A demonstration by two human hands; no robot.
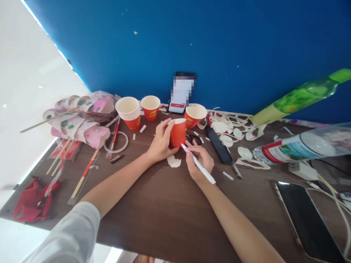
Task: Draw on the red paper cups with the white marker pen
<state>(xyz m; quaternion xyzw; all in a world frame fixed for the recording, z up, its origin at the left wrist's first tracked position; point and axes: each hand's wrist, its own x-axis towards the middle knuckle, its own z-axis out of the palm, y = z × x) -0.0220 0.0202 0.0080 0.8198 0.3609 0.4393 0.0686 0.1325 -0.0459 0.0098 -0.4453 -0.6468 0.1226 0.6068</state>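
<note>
My left hand (161, 143) grips a red paper cup (177, 133) that stands upside down on the brown table (164, 204). My right hand (200, 162) holds a white pen with a pink tip (197, 163), its tip touching the lower edge of the cup. A black pair of scissors (193, 138) lies just behind my right hand. A small white paper scrap (174, 161) lies on the table between my hands.
A stack of red cups (129, 113), two single cups (150, 107) (195, 115), a propped phone (181, 92), pink wrapped rolls (82, 120), chopsticks (85, 171), a tape ring (116, 142), paper cuttings (236, 131), a black bar (218, 144), bottles (301, 95) (296, 148), a flat phone (309, 219).
</note>
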